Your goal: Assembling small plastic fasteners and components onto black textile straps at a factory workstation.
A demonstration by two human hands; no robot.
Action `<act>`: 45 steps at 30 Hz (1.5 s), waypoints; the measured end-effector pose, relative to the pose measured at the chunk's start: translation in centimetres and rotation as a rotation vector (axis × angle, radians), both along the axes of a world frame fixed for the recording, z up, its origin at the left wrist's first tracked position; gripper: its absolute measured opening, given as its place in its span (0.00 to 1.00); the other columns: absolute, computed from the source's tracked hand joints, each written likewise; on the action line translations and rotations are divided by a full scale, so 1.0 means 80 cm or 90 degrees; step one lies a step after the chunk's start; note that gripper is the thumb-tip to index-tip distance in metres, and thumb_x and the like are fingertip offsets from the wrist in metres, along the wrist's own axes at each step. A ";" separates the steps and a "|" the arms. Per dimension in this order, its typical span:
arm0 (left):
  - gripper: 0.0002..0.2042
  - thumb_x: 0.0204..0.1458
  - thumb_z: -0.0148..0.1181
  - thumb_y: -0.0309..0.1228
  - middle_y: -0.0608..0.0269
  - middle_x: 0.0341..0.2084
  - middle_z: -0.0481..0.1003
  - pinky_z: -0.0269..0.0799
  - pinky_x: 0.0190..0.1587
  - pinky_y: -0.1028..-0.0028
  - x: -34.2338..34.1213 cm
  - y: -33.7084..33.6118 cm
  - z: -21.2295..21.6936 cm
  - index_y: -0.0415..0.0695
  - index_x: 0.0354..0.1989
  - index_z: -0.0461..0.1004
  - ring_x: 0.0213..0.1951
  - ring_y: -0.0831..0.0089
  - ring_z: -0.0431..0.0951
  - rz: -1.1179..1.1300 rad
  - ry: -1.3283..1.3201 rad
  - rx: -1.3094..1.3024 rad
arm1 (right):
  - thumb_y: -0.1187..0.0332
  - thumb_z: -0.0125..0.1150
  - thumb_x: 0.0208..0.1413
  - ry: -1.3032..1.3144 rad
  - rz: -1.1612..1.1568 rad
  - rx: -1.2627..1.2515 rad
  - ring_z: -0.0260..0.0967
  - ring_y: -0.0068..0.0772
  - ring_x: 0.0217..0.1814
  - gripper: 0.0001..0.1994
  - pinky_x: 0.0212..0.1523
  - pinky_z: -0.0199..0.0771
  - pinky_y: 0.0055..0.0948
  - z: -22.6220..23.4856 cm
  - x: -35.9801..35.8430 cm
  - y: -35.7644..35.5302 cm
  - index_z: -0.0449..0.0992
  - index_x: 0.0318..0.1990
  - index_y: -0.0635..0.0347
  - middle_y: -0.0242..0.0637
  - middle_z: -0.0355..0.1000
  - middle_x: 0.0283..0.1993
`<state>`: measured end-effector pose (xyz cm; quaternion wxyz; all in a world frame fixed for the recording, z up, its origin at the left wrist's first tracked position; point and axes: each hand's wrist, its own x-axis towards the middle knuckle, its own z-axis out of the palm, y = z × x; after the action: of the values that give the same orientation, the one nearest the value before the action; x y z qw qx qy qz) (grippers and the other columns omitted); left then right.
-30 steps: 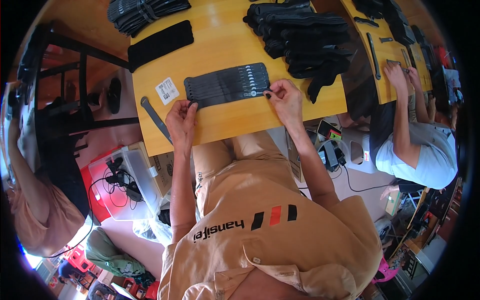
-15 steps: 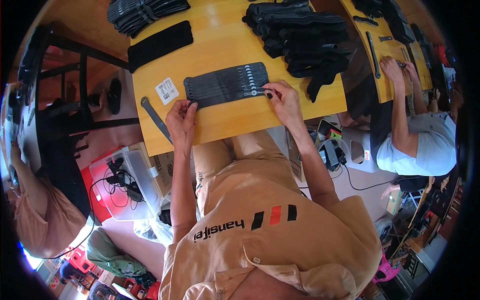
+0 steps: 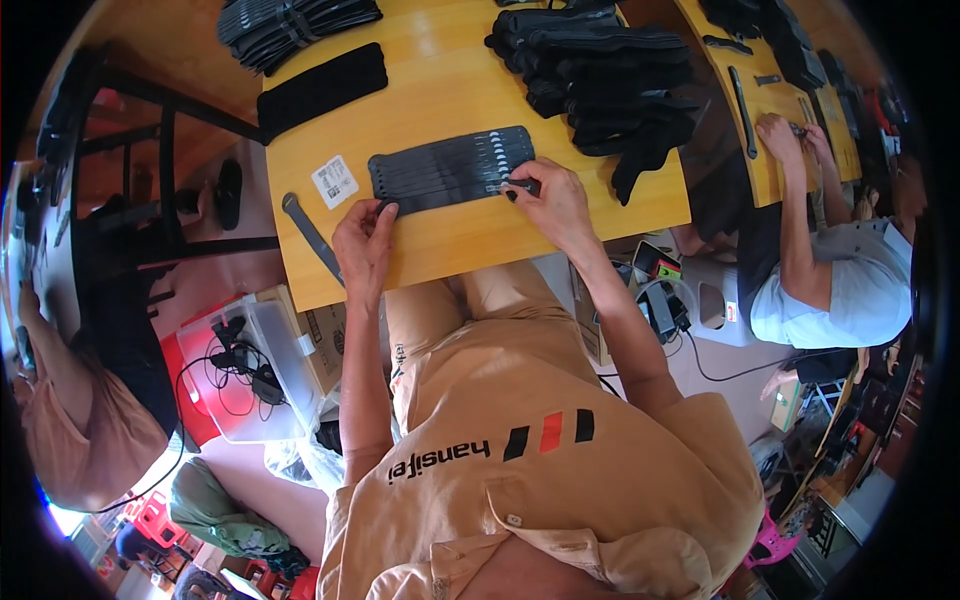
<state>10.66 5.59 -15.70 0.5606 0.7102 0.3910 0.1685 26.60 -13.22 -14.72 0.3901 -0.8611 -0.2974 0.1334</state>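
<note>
A fanned row of dark grey straps with white printing near the right end lies on the table in front of me. At its lower left corner my left hand is closed, thumb and finger pinching the end of the nearest strap. My right hand pinches that strap's right end, which is bent back over toward the left. A white printed label lies left of the row. Beside my left wrist lies a single loose strap with a rounded, slotted end.
A black fabric piece and a bundle of straps lie at the far left of the yellow table. Black fabric pieces are heaped at the far right. Another person works at the table to the right.
My right hand has moved slightly left and turned, folding the strap's right end back over the row. My left hand stays at the left corner.
</note>
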 end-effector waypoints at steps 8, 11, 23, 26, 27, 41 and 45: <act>0.11 0.46 0.62 0.32 0.62 0.17 0.71 0.65 0.25 0.76 -0.002 0.003 -0.009 0.36 0.30 0.75 0.20 0.78 0.68 -0.007 0.042 0.074 | 0.71 0.63 0.43 0.074 -0.038 -0.110 0.73 0.42 0.34 0.05 0.36 0.70 0.33 0.013 0.000 0.022 0.78 0.29 0.61 0.42 0.75 0.29; 0.11 0.45 0.63 0.33 0.61 0.17 0.71 0.65 0.27 0.75 -0.001 0.002 -0.008 0.36 0.30 0.75 0.20 0.75 0.69 -0.010 0.059 0.093 | 0.73 0.62 0.42 0.065 -0.031 -0.134 0.73 0.42 0.35 0.05 0.36 0.71 0.33 0.017 0.002 0.024 0.78 0.29 0.61 0.43 0.75 0.29; 0.12 0.46 0.62 0.33 0.56 0.21 0.72 0.66 0.29 0.71 -0.006 0.002 -0.010 0.35 0.31 0.74 0.23 0.68 0.71 -0.024 0.038 0.116 | 0.80 0.46 0.47 0.439 0.042 0.037 0.62 0.15 0.24 0.13 0.28 0.69 0.16 0.016 0.024 0.025 0.76 0.37 0.63 0.27 0.70 0.30; 0.12 0.47 0.61 0.34 0.55 0.20 0.72 0.66 0.30 0.70 -0.004 0.002 -0.007 0.35 0.31 0.73 0.23 0.65 0.72 -0.034 0.051 0.129 | 0.79 0.49 0.47 0.390 0.031 0.035 0.64 0.18 0.25 0.11 0.29 0.68 0.18 0.018 0.021 0.028 0.77 0.36 0.63 0.29 0.72 0.28; 0.12 0.47 0.60 0.34 0.55 0.20 0.72 0.66 0.30 0.69 -0.002 0.003 -0.005 0.36 0.31 0.73 0.23 0.64 0.72 -0.037 0.065 0.143 | 0.79 0.49 0.47 0.387 0.029 0.037 0.64 0.18 0.25 0.11 0.29 0.68 0.18 0.018 0.019 0.028 0.77 0.36 0.63 0.29 0.72 0.28; 0.12 0.48 0.59 0.36 0.52 0.20 0.72 0.66 0.30 0.65 -0.004 0.002 0.001 0.37 0.29 0.72 0.25 0.58 0.72 -0.049 0.099 0.184 | 0.80 0.49 0.45 0.585 0.057 0.225 0.65 0.14 0.28 0.10 0.29 0.65 0.15 0.005 0.052 0.019 0.76 0.33 0.60 0.25 0.68 0.25; 0.11 0.49 0.57 0.35 0.60 0.13 0.68 0.64 0.26 0.72 -0.006 0.003 -0.015 0.38 0.27 0.71 0.17 0.72 0.69 -0.038 0.063 0.240 | 0.79 0.47 0.47 0.595 0.044 0.248 0.65 0.14 0.30 0.10 0.32 0.68 0.15 0.002 0.042 0.020 0.75 0.35 0.59 0.26 0.69 0.30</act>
<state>10.17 5.80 -16.90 0.4025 0.8214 0.3581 0.1872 29.99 -11.62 -14.55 0.6304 -0.6102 -0.1390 0.4593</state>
